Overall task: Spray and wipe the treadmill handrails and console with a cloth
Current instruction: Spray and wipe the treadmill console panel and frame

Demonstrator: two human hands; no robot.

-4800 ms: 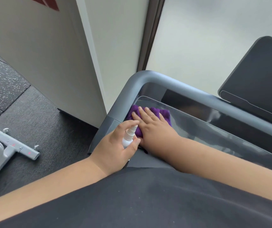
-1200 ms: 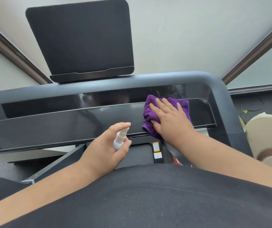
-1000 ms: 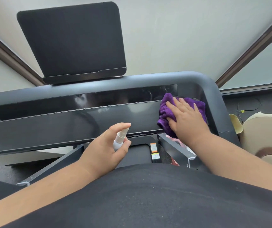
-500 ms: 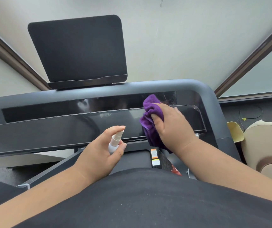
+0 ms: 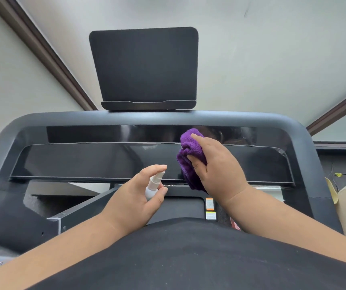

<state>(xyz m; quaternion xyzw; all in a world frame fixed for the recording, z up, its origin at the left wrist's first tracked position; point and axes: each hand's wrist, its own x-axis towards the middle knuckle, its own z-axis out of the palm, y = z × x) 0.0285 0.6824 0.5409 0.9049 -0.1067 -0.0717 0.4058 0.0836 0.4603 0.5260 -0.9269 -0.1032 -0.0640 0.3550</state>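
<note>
Right fingers (image 5: pixel 197 163) curled and clamped on a bunched purple cloth (image 5: pixel 189 155), thumb side toward the left of the frame; right hand (image 5: pixel 216 168) held in the centre-right of the frame, in front of the glossy black console (image 5: pixel 96 160). Cloth gathered into a ball, not spread flat; whether touching the console surface or held just off it, not possible to tell.

Left fingers (image 5: pixel 157 167) wrapped around a small white spray bottle (image 5: pixel 154 184), first finger lying over the top of the nozzle, thumb against the lower body. Left hand (image 5: pixel 134 197) in the lower centre of the frame, just beside the right hand and a little lower. Nozzle directed up and to the right, toward the console strip between both hands.

Console long axis running left to right across the frame, with the untouched-looking stretch lying to the left of the cloth. Gray handrail (image 5: pixel 168 117) arching above it, going down at both sides of the frame. Dark tablet holder (image 5: pixel 145 65) standing on top of the handrail, upper centre.

Judgement: left hand nearer to the middle of the console, so probably a spray there first, then a sweep of the cloth leftward along the long axis. Cloth probably needing to be opened flat for good contact.
</note>
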